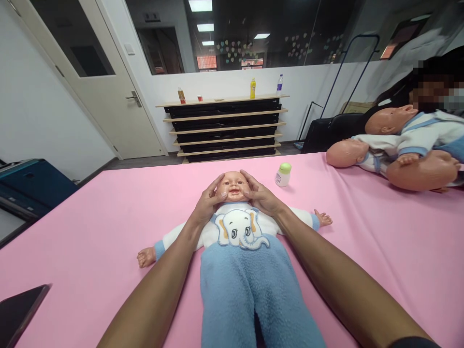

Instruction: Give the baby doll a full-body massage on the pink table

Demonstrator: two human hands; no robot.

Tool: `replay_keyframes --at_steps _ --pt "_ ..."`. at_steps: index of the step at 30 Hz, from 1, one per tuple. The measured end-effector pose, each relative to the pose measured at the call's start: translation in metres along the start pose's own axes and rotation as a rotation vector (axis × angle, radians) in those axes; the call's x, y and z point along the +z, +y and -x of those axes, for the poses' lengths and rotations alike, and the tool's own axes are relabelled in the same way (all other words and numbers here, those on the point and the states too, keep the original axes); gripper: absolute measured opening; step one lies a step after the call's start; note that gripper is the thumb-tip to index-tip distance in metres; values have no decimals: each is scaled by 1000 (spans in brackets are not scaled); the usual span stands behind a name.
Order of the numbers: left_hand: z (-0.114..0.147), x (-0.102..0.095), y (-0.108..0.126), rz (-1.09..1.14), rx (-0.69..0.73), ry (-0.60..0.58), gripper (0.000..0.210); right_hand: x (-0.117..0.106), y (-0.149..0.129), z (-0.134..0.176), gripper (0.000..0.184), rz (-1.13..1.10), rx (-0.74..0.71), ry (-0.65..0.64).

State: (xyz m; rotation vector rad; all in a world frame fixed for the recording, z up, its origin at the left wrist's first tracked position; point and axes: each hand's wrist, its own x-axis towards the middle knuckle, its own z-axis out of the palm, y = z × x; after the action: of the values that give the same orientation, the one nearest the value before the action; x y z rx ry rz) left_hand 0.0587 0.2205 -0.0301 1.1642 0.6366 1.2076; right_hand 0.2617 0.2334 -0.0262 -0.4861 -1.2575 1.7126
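A baby doll [250, 270] lies on its back, arms spread wide, in a white top with an elephant face and fluffy blue trousers. Its face points up between my hands. My left hand [209, 200] wraps round one side of the doll's head, thumb against the cheek. On the opposite side, my right hand [264, 195] cups the head the same way, its thumb near the mouth corner. Both sets of fingertips reach up beside the forehead. Beyond my right hand stands a small white bottle [283, 175] with a light green cap.
Pink cloth [108, 212] covers the table. More dolls [420, 145] lie piled at the right edge, with a person partly visible behind them. A dark phone-like slab [21, 314] rests at the lower left. Stacked boards [226, 128] carrying bottles stand against the far wall.
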Motion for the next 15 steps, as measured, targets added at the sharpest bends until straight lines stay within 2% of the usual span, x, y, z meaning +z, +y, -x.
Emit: replay_keyframes --at_steps 4,6,11,13,15 --pt "-1 0 -2 16 9 35 71 2 0 0 86 -44 4 -3" --pt "-1 1 -2 -42 31 38 72 4 0 0 80 -11 -16 26" --pt "2 3 0 -297 115 57 96 7 1 1 102 366 -120 144" --pt "2 2 1 -287 107 47 93 7 2 1 101 399 -131 151" --pt "1 1 1 -235 95 31 88 5 2 0 99 330 -110 131"
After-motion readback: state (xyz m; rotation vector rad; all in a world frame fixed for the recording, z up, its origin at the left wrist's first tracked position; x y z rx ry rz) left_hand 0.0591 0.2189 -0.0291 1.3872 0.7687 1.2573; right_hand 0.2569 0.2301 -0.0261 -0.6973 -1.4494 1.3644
